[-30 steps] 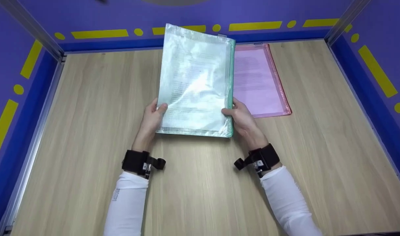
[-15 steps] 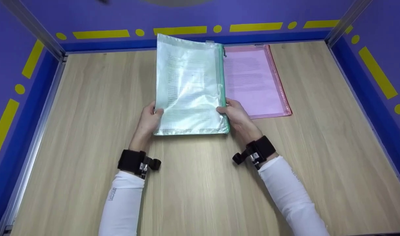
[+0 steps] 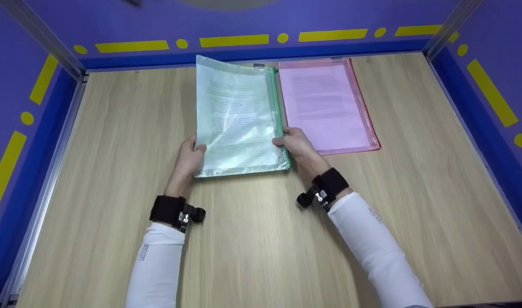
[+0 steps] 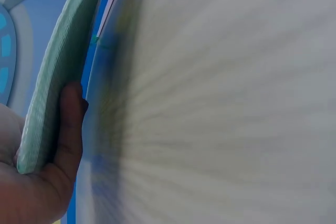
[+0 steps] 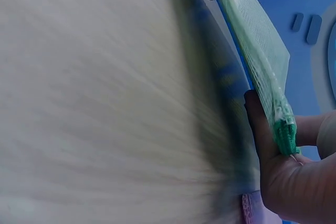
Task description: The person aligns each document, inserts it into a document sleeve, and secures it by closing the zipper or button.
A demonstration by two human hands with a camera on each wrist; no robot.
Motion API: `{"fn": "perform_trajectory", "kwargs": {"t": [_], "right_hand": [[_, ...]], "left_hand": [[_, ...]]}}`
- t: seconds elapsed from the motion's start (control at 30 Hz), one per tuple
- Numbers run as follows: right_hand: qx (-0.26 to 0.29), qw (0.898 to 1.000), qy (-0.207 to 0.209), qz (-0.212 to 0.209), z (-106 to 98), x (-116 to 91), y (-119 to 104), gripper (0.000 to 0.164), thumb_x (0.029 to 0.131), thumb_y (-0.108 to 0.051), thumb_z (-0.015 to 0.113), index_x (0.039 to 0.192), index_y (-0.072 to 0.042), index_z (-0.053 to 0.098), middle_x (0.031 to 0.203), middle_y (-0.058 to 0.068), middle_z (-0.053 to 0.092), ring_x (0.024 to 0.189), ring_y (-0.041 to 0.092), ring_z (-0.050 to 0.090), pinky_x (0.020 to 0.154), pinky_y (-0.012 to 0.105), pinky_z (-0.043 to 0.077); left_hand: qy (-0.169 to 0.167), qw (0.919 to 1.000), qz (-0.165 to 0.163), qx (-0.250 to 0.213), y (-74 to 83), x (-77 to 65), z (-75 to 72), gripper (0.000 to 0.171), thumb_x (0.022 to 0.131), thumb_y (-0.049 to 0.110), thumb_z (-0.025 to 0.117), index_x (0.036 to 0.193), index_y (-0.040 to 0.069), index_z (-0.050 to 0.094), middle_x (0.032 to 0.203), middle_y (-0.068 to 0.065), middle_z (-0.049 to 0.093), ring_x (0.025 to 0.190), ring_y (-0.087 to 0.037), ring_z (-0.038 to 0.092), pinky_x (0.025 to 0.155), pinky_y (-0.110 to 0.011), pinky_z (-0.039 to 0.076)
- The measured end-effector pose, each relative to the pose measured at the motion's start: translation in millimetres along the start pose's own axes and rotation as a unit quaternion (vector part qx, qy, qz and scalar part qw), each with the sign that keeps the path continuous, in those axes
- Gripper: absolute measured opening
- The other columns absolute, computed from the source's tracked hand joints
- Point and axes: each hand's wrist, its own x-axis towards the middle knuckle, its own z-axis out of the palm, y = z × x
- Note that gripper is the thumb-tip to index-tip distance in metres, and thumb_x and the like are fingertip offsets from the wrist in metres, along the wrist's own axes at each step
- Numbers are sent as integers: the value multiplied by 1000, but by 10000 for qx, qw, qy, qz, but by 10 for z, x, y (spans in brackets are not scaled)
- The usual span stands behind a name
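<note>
A clear green-edged zip document pouch (image 3: 239,119) with printed paper inside is held between both hands in the head view. My left hand (image 3: 189,158) grips its left edge near the bottom, thumb on top and fingers beneath. On the opposite side my right hand (image 3: 301,147) pinches the green zip edge the same way. Both wrist views show the pouch (image 4: 47,87) raised off the table, with fingers under it. A pink zip pouch (image 3: 325,107), also with printed paper, lies flat on the table to the right of the green one.
The wood-grain table (image 3: 243,248) spreads around the hands. Blue-purple panels (image 3: 137,25) with yellow dashes and dots border it at the back and both sides. A metal rail (image 3: 47,179) runs along the left edge.
Both hands have carried the green pouch leftward and lowered its far end toward the table. More of the pink pouch is now uncovered; it has not moved.
</note>
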Motion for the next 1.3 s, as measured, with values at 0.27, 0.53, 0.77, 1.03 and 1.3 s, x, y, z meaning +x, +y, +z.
{"fn": "perform_trajectory", "kwargs": {"t": [0.27,0.53,0.77,1.03,1.3], "right_hand": [[-278,9996,28,9,47,43,-5,54,89,0,62,141,5,49,134,22,60,111,25,62,99,34,54],[-757,9971,-64,-33,-44,-39,-53,64,93,-12,60,152,-3,36,145,18,54,119,29,64,95,36,57],[-2257,9672,-98,-1160,-154,-179,-79,54,94,-16,60,145,-4,48,134,19,61,112,29,64,88,34,56],[-4510,8644,-690,-2112,-127,-381,-70,50,91,-17,66,138,-3,56,144,23,52,134,38,51,115,48,39],[-5533,7965,-1040,-2206,-17,-515,-41,49,88,-18,71,134,-4,60,149,25,47,138,41,47,116,50,39]], "left_hand": [[95,9993,-44,353,-42,14,-66,46,105,13,38,150,6,37,152,-16,44,141,-29,40,122,-45,29],[407,9956,1,846,-15,-3,-142,45,102,19,51,144,2,45,128,-19,63,106,-25,61,85,-30,50],[602,9787,185,1953,96,-96,-179,56,100,22,55,150,1,39,133,-21,59,117,-32,59,96,-42,50],[37,9095,1065,4018,201,-236,-15,52,97,25,60,142,1,51,145,-26,50,133,-44,50,107,-55,44],[-381,8551,2353,4604,191,-347,302,42,93,22,67,131,3,62,134,-23,61,122,-43,59,98,-51,52]]}}
